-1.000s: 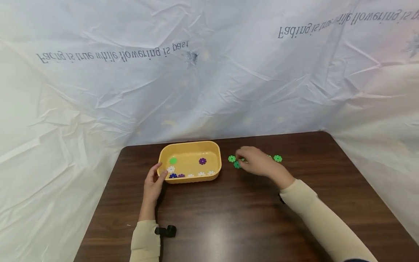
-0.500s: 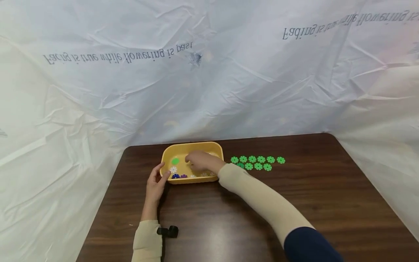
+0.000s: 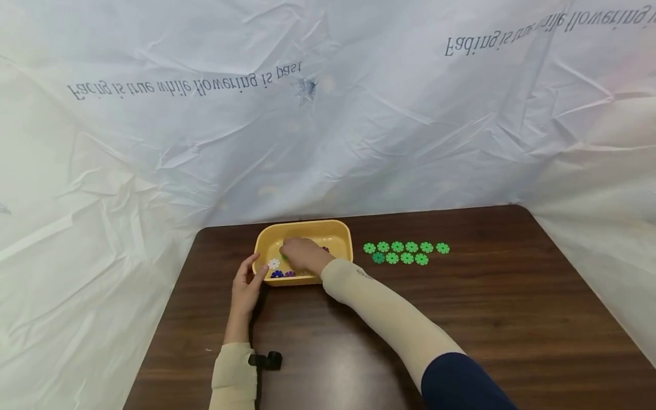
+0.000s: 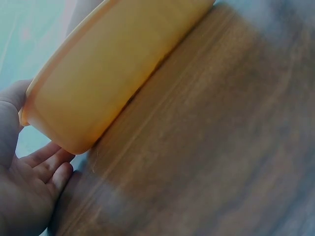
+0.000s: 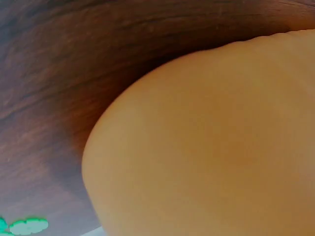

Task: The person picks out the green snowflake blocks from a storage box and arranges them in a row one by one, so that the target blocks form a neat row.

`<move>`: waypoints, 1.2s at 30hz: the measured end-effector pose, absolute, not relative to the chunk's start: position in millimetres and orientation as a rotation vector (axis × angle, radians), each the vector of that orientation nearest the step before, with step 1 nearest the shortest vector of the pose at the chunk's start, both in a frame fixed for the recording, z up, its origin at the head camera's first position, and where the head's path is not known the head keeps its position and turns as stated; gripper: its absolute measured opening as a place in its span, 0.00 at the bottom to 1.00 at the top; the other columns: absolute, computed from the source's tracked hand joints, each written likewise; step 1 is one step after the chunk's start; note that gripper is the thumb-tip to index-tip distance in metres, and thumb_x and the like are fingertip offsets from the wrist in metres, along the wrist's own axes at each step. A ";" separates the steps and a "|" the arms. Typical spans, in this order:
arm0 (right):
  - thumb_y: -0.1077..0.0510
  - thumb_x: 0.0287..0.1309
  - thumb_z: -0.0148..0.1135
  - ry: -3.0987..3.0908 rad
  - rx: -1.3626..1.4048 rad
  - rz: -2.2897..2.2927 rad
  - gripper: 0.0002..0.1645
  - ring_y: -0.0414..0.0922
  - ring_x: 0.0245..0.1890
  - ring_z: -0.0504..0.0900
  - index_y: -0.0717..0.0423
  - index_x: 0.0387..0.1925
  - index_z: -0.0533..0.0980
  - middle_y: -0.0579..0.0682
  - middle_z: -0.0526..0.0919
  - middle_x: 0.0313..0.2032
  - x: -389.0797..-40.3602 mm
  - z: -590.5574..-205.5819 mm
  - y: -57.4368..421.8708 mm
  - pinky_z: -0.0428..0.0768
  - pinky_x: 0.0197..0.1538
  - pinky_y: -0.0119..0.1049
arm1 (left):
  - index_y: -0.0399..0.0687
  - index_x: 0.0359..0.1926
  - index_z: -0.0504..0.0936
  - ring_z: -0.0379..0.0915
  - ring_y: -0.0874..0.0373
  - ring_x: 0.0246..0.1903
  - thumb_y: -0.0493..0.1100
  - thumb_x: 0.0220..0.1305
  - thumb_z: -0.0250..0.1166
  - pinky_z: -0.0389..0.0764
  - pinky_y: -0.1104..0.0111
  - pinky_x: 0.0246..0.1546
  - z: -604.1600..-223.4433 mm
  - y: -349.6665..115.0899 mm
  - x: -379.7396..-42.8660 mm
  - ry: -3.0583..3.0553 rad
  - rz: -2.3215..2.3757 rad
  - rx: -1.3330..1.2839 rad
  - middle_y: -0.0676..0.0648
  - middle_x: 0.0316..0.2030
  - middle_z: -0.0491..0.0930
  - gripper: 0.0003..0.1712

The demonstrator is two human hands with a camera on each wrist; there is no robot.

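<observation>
In the head view a yellow plastic basin (image 3: 335, 226) stands on the brown table. My left hand (image 3: 246, 287) holds its left end, thumb over the rim and fingers outside; the left wrist view shows the thumb at the rim and fingers by the wall. My right hand (image 3: 303, 253) reaches down inside the basin, fingers curled at a green flower-shaped disc (image 3: 284, 257), mostly covered by the hand. Around it lie a white disc (image 3: 274, 263), a blue disc (image 3: 277, 274) and purple discs (image 3: 290, 274). The right wrist view is mostly filled by the basin's outer wall (image 5: 197, 147).
Right of the basin, several bright green flower discs (image 3: 397, 246) lie in two rows, with one darker green disc (image 3: 378, 258) at the front row's left end. A pale curtain (image 3: 256, 154) hangs behind the table (image 3: 328, 341).
My right hand has gone from the green discs on the table into the basin, then left to the green disc there. That disc has shifted slightly. My left hand stays on the rim.
</observation>
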State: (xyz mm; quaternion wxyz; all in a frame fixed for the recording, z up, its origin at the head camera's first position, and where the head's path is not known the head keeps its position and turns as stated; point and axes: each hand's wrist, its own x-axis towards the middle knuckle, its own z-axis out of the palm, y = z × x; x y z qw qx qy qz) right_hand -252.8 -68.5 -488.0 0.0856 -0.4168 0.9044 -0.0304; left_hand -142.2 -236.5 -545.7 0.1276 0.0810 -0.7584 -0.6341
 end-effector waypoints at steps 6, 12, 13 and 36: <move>0.69 0.68 0.62 2.710 -1.157 -0.110 0.11 0.41 0.32 0.74 0.52 0.33 0.80 0.47 0.81 0.34 -250.1 -485.1 -66.2 0.76 0.34 0.32 | 0.43 0.73 0.73 0.60 0.48 0.74 0.44 0.76 0.66 0.62 0.56 0.73 -546.6 -235.4 -142.8 -2.214 -1.834 0.245 0.40 0.75 0.67 0.29; 0.63 0.69 0.66 2.723 -1.141 -0.103 0.10 0.41 0.34 0.79 0.54 0.50 0.80 0.49 0.82 0.36 -245.4 -485.0 -66.8 0.78 0.36 0.33 | 0.43 0.74 0.72 0.55 0.47 0.77 0.45 0.77 0.65 0.58 0.51 0.76 -549.2 -235.6 -141.7 -2.232 -1.854 0.238 0.40 0.77 0.64 0.29; 0.62 0.69 0.67 2.719 -1.135 -0.109 0.12 0.41 0.34 0.79 0.54 0.52 0.79 0.49 0.82 0.37 -244.7 -485.7 -66.8 0.79 0.36 0.33 | 0.43 0.74 0.72 0.54 0.47 0.77 0.45 0.77 0.65 0.57 0.50 0.77 -549.7 -235.6 -141.4 -2.237 -1.858 0.239 0.40 0.77 0.64 0.29; 0.66 0.68 0.61 2.591 -1.439 -0.303 0.04 0.41 0.31 0.65 0.56 0.37 0.79 0.47 0.74 0.35 -228.3 -436.9 35.4 0.66 0.36 0.35 | 0.30 0.68 0.73 0.69 0.59 0.50 0.37 0.75 0.65 0.73 0.79 0.46 -510.3 -218.5 -121.9 -2.187 -1.837 0.256 0.34 0.67 0.72 0.26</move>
